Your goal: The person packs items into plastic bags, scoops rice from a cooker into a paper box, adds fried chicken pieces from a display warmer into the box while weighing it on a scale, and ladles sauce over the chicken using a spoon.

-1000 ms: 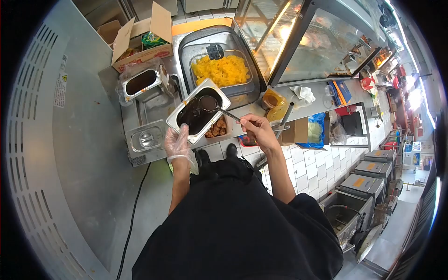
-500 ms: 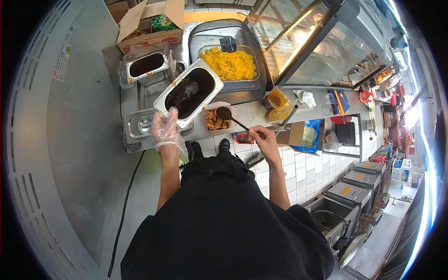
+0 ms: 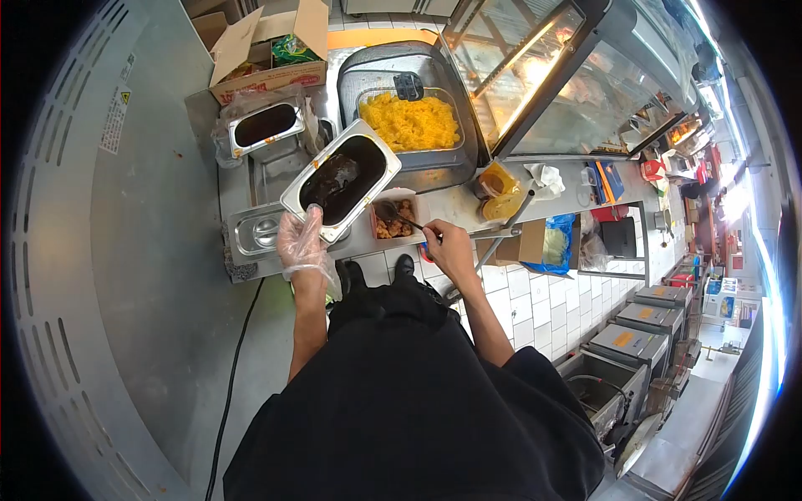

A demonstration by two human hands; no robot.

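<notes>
My left hand (image 3: 302,244), in a clear plastic glove, grips the near end of a steel pan (image 3: 380,185) of dark brown sauce (image 3: 341,179), with the thumb over its rim. The pan is tilted and held above the counter. In my bare right hand (image 3: 449,249) is the handle of a black ladle (image 3: 389,211). Its bowl is over a paper box (image 3: 414,203) of small browned fried pieces (image 3: 391,228), at the box's far left part. Whether the bowl touches the food I cannot tell.
A tray of yellow shredded food (image 3: 409,121) lies behind the pan. Another sauce pan (image 3: 266,125) and a steel lid (image 3: 257,230) are at left. Right of the box stand yellow sauce containers (image 3: 499,200); a glass display case (image 3: 535,75) rises behind.
The ladle has tipped and lowered into the box area, my right hand moving left with it. The sauce pan in my left hand has shifted slightly towards me.
</notes>
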